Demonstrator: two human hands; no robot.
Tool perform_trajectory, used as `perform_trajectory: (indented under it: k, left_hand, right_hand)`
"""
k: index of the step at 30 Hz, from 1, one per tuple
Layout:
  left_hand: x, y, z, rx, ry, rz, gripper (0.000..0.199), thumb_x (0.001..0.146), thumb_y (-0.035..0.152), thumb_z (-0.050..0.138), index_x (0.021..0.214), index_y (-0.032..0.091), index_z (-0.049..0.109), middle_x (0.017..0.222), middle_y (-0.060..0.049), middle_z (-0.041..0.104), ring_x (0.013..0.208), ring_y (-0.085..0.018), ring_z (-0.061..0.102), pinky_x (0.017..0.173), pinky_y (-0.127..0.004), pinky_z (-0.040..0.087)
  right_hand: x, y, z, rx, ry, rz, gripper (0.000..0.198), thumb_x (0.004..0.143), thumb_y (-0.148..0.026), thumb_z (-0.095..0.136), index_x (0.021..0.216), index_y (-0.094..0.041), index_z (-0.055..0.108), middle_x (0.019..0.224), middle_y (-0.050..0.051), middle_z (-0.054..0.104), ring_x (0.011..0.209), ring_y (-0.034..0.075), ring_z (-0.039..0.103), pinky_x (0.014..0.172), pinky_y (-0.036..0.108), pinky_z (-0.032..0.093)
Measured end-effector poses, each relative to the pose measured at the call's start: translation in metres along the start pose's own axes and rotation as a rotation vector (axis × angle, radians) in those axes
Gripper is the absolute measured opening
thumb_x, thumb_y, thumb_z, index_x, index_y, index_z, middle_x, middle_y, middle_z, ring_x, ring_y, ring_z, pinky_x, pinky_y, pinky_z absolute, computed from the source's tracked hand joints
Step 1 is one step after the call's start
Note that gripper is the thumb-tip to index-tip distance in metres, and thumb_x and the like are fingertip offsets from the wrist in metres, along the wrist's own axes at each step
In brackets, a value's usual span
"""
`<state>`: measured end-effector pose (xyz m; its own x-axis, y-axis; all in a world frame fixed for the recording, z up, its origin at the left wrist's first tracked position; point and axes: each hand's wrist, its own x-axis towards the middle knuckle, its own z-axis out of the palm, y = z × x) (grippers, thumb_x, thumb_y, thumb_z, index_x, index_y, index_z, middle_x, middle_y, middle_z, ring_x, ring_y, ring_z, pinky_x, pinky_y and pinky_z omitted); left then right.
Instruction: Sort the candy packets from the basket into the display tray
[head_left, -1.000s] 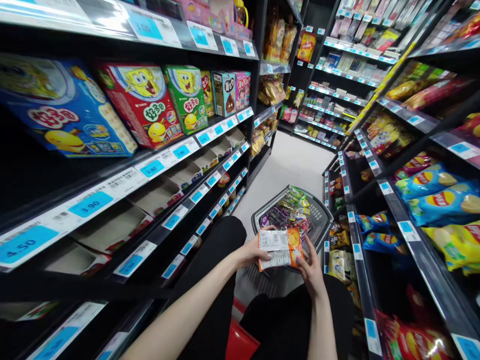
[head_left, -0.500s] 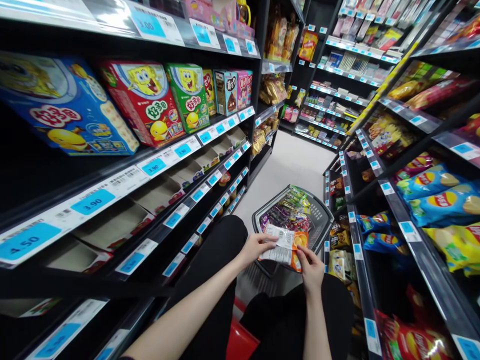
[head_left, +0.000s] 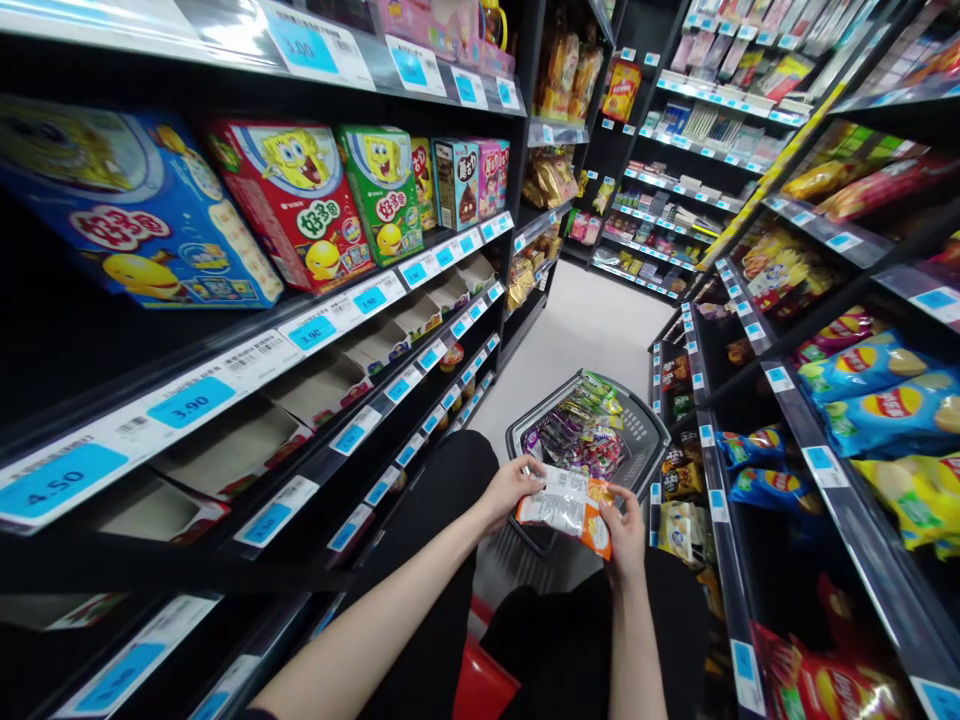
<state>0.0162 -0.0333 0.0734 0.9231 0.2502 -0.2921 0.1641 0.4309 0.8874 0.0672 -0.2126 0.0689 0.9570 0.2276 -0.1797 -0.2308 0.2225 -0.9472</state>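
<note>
Between my hands is an orange and white snack packet [head_left: 564, 506], its printed back with small text turned up. My left hand [head_left: 513, 490] grips the packet's upper left corner, fingers curled over it. On the other side my right hand [head_left: 623, 520] pinches the orange right end between thumb and fingers. Just beyond the packet stands a grey shopping basket [head_left: 646, 425] on the floor. Inside it lie several green packets [head_left: 596, 398] and purple packets [head_left: 555, 425]; the held packet hides the basket's near part.
Shelves with price tags line both sides. On the left stand a blue biscuit box [head_left: 142, 220], a red box [head_left: 296, 200] and a green box [head_left: 381, 190]. Blue chip bags [head_left: 889, 400] fill the right shelf. Something red [head_left: 484, 680] shows beneath my legs.
The packet has tilted and shifted slightly in my hands. My left hand has drawn back to its corner, its fingers now curled. The basket has barely moved in view.
</note>
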Motion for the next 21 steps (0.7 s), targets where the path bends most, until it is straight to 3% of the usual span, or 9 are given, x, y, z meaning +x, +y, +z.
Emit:
perform_trajectory:
  k: [3, 7, 9, 11, 13, 15, 18, 21]
  left_hand:
    - [-0.001, 0.002, -0.001, -0.106, -0.096, -0.126, 0.013, 0.06, 0.015, 0.063, 0.072, 0.011, 0.062, 0.058, -0.001, 0.061, 0.048, -0.009, 0.055, 0.052, -0.021, 0.044]
    - [-0.008, 0.014, -0.002, -0.197, -0.222, -0.222, 0.025, 0.065, 0.011, 0.053, 0.086, 0.006, 0.064, 0.073, -0.009, 0.067, 0.071, -0.016, 0.065, 0.074, -0.028, 0.051]
    - [-0.01, 0.017, -0.001, -0.205, -0.282, -0.241, 0.031, 0.066, 0.01, 0.053, 0.095, 0.006, 0.063, 0.085, -0.011, 0.068, 0.084, -0.018, 0.066, 0.08, -0.029, 0.05]
    - [-0.01, 0.014, -0.001, -0.092, -0.275, -0.26, 0.03, 0.07, 0.016, 0.056, 0.099, 0.008, 0.062, 0.09, -0.012, 0.069, 0.084, -0.02, 0.067, 0.073, -0.028, 0.052]
    - [-0.008, 0.009, -0.001, 0.085, -0.184, -0.265, 0.024, 0.075, 0.027, 0.058, 0.091, 0.01, 0.063, 0.076, -0.009, 0.071, 0.066, -0.018, 0.067, 0.056, -0.025, 0.051]
    - [-0.004, 0.002, -0.002, 0.215, -0.073, -0.238, 0.023, 0.074, 0.035, 0.06, 0.073, 0.012, 0.063, 0.047, -0.001, 0.062, 0.041, -0.012, 0.057, 0.042, -0.02, 0.042]
    - [0.001, -0.002, -0.005, 0.27, 0.018, -0.179, 0.026, 0.067, 0.033, 0.066, 0.052, 0.014, 0.059, 0.026, 0.008, 0.04, 0.026, -0.006, 0.036, 0.036, -0.018, 0.029]
    - [0.003, -0.002, -0.005, 0.278, 0.047, -0.15, 0.029, 0.065, 0.036, 0.068, 0.048, 0.015, 0.058, 0.027, 0.007, 0.042, 0.028, -0.007, 0.038, 0.036, -0.019, 0.028]
  right_hand:
    - [-0.001, -0.004, -0.006, 0.244, -0.062, 0.155, 0.03, 0.058, -0.034, 0.077, 0.079, -0.02, 0.061, 0.077, 0.001, 0.07, 0.064, 0.015, 0.065, 0.059, 0.025, 0.052]
    - [-0.001, -0.008, -0.015, 0.401, -0.021, 0.143, 0.031, 0.059, -0.04, 0.076, 0.081, -0.02, 0.066, 0.083, 0.002, 0.07, 0.074, 0.013, 0.065, 0.062, 0.02, 0.054]
    - [0.001, -0.007, -0.018, 0.345, 0.023, 0.119, 0.036, 0.054, -0.037, 0.079, 0.084, -0.021, 0.067, 0.087, 0.002, 0.07, 0.078, 0.013, 0.066, 0.063, 0.02, 0.054]
    - [0.003, -0.003, -0.019, 0.156, 0.095, 0.113, 0.038, 0.049, -0.04, 0.08, 0.079, -0.02, 0.067, 0.077, 0.002, 0.07, 0.066, 0.013, 0.066, 0.053, 0.02, 0.052]
    - [0.005, 0.001, -0.019, -0.03, 0.16, 0.111, 0.037, 0.049, -0.047, 0.078, 0.069, -0.018, 0.066, 0.052, -0.002, 0.063, 0.042, 0.01, 0.055, 0.036, 0.018, 0.041]
    - [0.006, 0.003, -0.021, -0.142, 0.191, 0.106, 0.035, 0.049, -0.047, 0.077, 0.061, -0.016, 0.066, 0.036, -0.005, 0.052, 0.03, 0.008, 0.042, 0.029, 0.018, 0.028]
    - [0.007, 0.002, -0.025, -0.274, 0.216, 0.071, 0.031, 0.047, -0.04, 0.08, 0.058, -0.014, 0.068, 0.039, -0.003, 0.056, 0.035, 0.01, 0.046, 0.033, 0.02, 0.03]
    - [0.007, 0.0, -0.028, -0.37, 0.224, 0.037, 0.031, 0.05, -0.042, 0.078, 0.061, -0.014, 0.071, 0.043, -0.002, 0.059, 0.04, 0.011, 0.047, 0.037, 0.021, 0.033]
